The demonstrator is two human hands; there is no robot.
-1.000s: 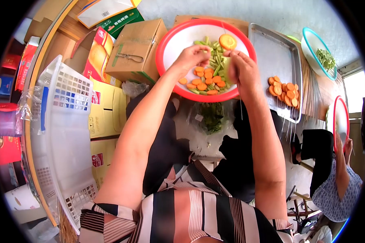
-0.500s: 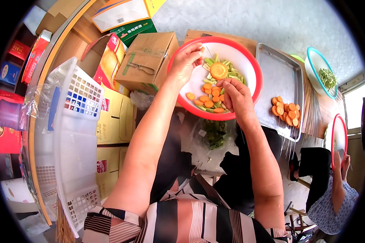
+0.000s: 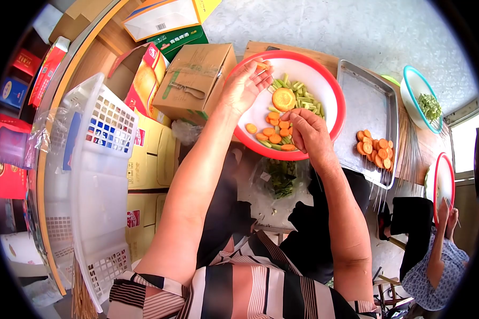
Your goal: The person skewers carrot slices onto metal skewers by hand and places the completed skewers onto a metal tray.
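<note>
My left hand (image 3: 246, 87) is raised over the left rim of a red-rimmed white basin (image 3: 336, 98), thumb and fingers pinching a small orange piece, apparently a carrot slice (image 3: 262, 66). My right hand (image 3: 310, 133) is closed over the basin's lower right side. A thin skewer (image 3: 318, 182) shows below it; the grip itself is partly hidden. Just beyond its fingertips is a larger round carrot slice (image 3: 283, 99), seemingly on the skewer and nearer the camera than the rest. Loose carrot slices (image 3: 274, 117) and cut green stalks (image 3: 303, 95) lie in the basin.
Right of the basin, a metal tray (image 3: 364, 90) carries skewered carrot slices (image 3: 377, 149). Beyond are a blue-rimmed bowl (image 3: 404, 85) and another person (image 3: 436, 266) working over a red-rimmed bowl (image 3: 440, 178). Cardboard boxes (image 3: 197, 74) and a white plastic rack (image 3: 98, 196) stand left.
The left hand has turned more open toward the camera, and an orange piece now shows at its fingertips. My right hand and the large carrot slice have moved slightly toward me.
</note>
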